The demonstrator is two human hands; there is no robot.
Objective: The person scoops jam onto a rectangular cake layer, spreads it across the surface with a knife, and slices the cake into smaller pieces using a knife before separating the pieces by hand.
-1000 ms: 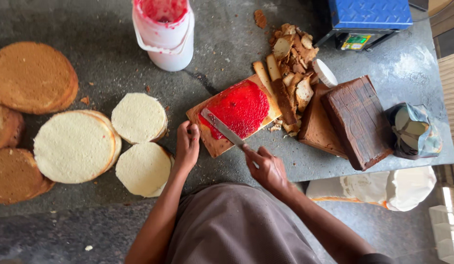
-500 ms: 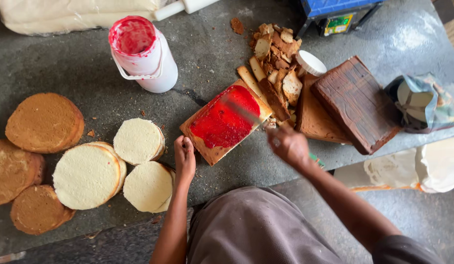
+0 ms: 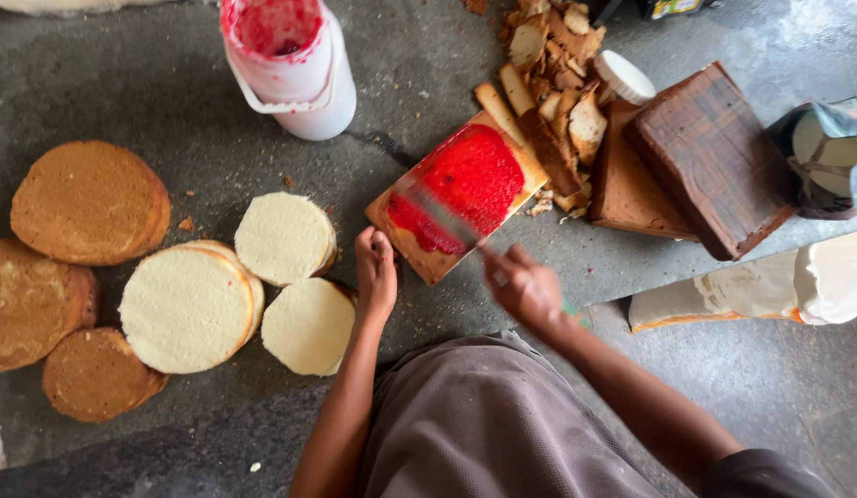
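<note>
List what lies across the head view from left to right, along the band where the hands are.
Brown round cakes → pale cut cake rounds → left hand → rectangular cake slab spread with red jam → right hand holding the knife → dark wooden block → white bag.

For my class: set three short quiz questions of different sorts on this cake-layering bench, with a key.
1. True or false: the right hand holds a knife over the rectangular cake slab.
2. What colour is the spread on the slab? A green, B red, C white.
3. Fill in: the left hand rests at the slab's near ____.

Key: 1 true. 2 B. 3 edge; the white bucket behind holds the same red spread, and round cake layers lie to the left.
</note>
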